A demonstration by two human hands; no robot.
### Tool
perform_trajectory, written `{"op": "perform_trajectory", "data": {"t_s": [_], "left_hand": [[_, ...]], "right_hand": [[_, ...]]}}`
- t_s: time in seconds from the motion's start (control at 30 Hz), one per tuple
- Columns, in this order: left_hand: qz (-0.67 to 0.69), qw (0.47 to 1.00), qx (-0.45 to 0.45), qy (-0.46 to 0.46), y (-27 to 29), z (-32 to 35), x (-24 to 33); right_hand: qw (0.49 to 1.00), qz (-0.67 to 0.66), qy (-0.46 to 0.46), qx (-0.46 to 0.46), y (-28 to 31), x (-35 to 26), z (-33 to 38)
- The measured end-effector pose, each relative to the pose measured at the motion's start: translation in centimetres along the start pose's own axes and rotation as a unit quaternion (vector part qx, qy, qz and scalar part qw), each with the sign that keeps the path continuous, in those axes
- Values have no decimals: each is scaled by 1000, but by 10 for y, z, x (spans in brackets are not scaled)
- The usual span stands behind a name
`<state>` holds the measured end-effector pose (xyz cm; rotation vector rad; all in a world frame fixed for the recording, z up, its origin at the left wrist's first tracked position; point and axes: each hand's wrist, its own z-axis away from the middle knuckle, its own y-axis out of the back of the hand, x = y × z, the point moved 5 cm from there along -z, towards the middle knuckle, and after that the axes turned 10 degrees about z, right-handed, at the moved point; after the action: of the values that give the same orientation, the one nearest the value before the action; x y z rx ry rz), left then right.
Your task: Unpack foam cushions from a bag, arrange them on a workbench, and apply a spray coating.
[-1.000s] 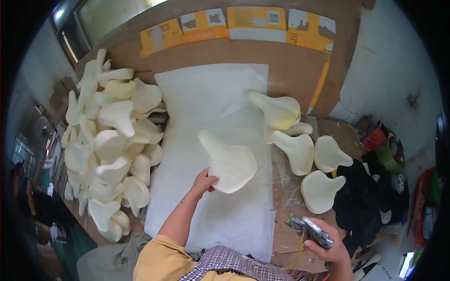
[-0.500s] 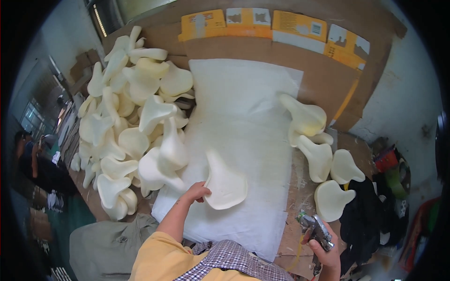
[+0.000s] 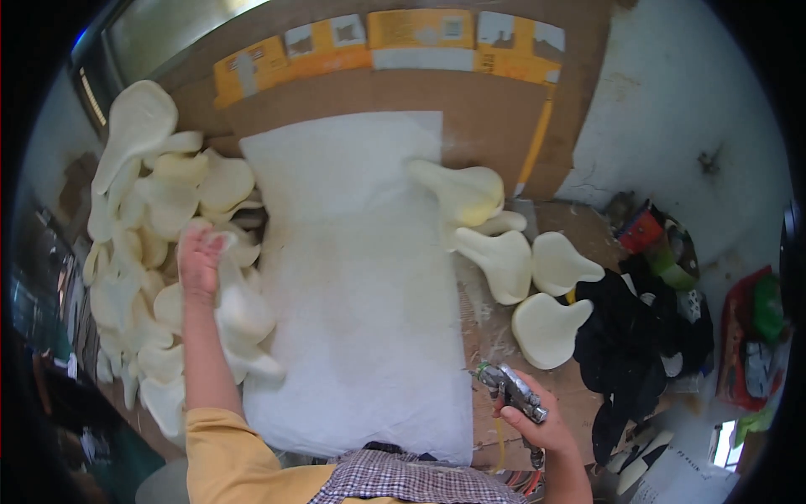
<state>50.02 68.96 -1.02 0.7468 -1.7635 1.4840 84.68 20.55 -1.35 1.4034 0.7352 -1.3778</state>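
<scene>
My left hand (image 3: 200,259) is raised over a pile of pale cream, saddle-shaped foam pieces (image 3: 168,202) at the left. It is slightly blurred, with its fingers loosely apart and nothing visibly held. Just beside its fingers is the narrow end of one white foam piece (image 3: 242,307) at the pile's inner edge. Another foam piece (image 3: 143,118) lies on top at the far end of the pile. At the lower right, my right hand (image 3: 541,416) is wrapped round a metal spray gun (image 3: 512,392), its nozzle toward the white sheet (image 3: 361,294) covering the middle.
Several more foam pieces (image 3: 499,265) lie along the sheet's right side. Beyond them are black cloth (image 3: 625,353) and a red basket (image 3: 747,353) with things inside. An upright cardboard panel (image 3: 378,92) with yellow strips borders the far side. A hose hangs below the spray gun.
The foam piece my left hand held over the sheet now appears to lie atop the far end of the pile. That hand has moved left and away. The view has turned right.
</scene>
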Motion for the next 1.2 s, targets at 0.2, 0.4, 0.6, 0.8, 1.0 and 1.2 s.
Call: {"op": "perform_trajectory", "data": {"t_s": [0.2,0.4,0.6,0.8,1.0,1.2], "left_hand": [[-173,872,-186,420,-180,148,-349],[-311,902,-105,280,-254,207,-474],[-239,910,-239,242,-223,191,-378],[-275,899,-180,288,-140,166,-264],[-307,887,-172,300,-99,168,-240],[-72,974,6,215,-23,87,-181]], "right_hand": [[992,-35,-45,116,42,19,28],[977,-134,-61,152,46,-22,44],[973,-87,-65,203,77,-29,60],[991,117,-37,51,65,-36,36],[994,13,80,78,36,-72,23],[989,23,108,101,41,-63,17]]}}
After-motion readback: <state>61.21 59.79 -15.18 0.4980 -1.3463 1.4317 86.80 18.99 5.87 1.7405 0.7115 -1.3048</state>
